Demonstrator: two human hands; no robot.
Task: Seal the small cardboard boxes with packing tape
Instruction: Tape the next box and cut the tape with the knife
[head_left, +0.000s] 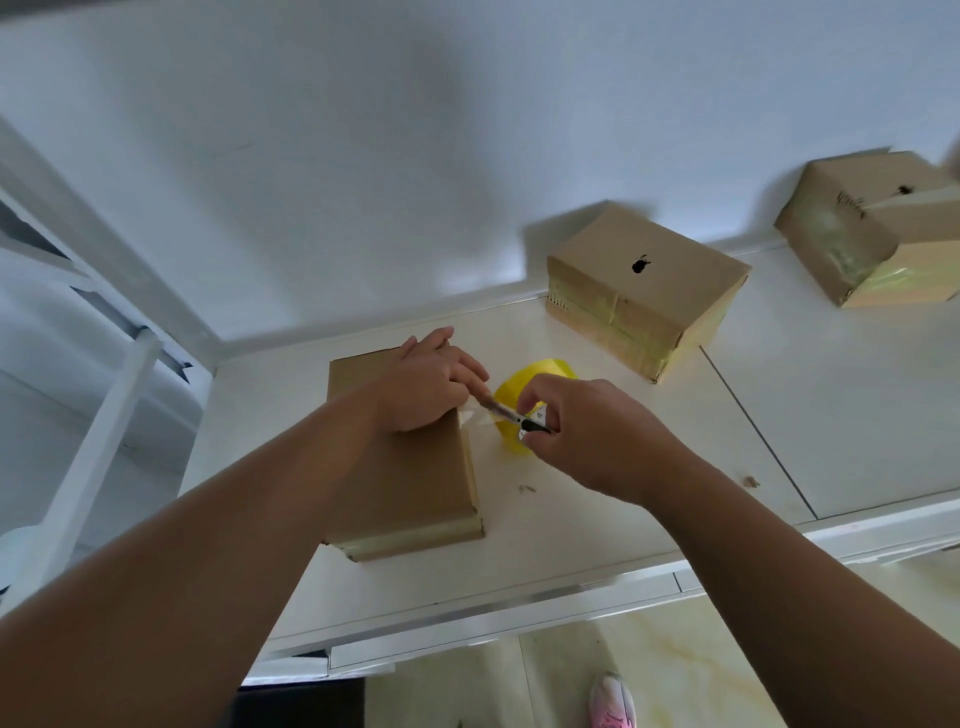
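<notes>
Left hand (426, 387) pressing down, right hand (589, 434) fingers (543, 396) pinching a cutter (531, 424)

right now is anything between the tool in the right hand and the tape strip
Nothing visible. The thin black-handled tool pinched in the right hand reaches the tape strip stretched between the near box and the yellow roll. The left hand rests on the box top, beside it.

White wall (415, 130), white table (545, 545) w/ 1 seam (758, 426), prob. marble floor (675, 670).
</notes>
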